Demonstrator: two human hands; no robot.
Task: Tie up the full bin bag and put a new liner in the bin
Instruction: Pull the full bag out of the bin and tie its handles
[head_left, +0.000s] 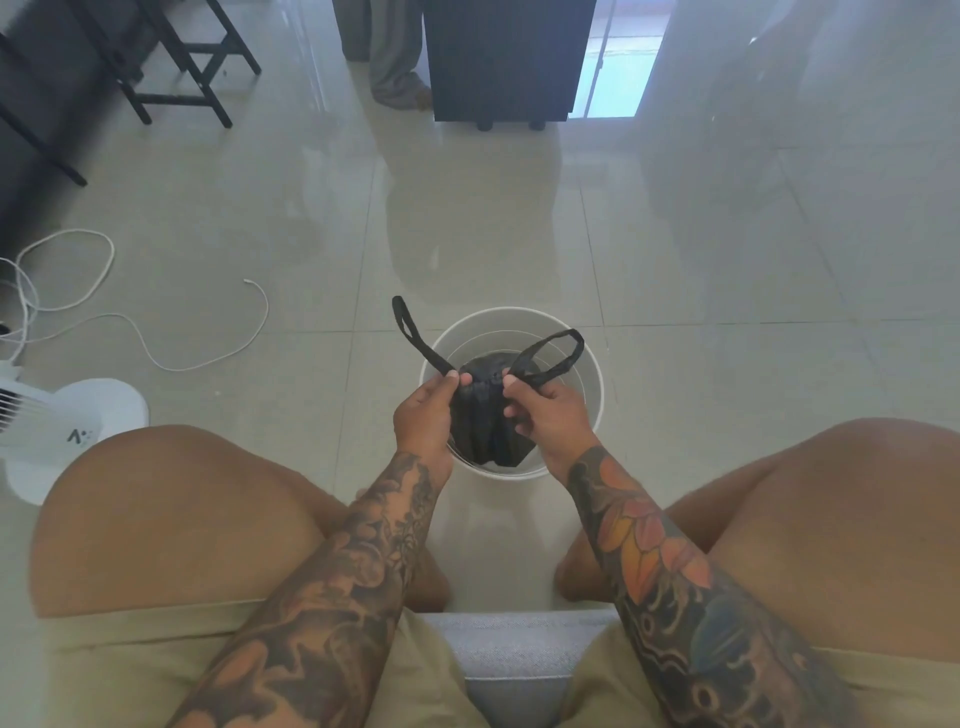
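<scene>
A round white bin (589, 387) stands on the tiled floor between my knees. Inside it sits a black bin bag (483, 421), bunched at the top, with two loop handles. My left hand (423, 415) pinches the left handle (410, 330), which sticks up and to the left of the bin. The right handle (558, 353) arches over the bin's opening, gripped at its base by my right hand (548, 418). Both hands hover just above the bin's near half and hide part of the bag. No new liner is in view.
A white fan base (78, 431) stands at the left, with white cables (156, 338) looping over the floor behind it. Black stool legs (182, 78) are at the back left and a dark cabinet (504, 57) at the back centre. I sit on a grey cushion (519, 660).
</scene>
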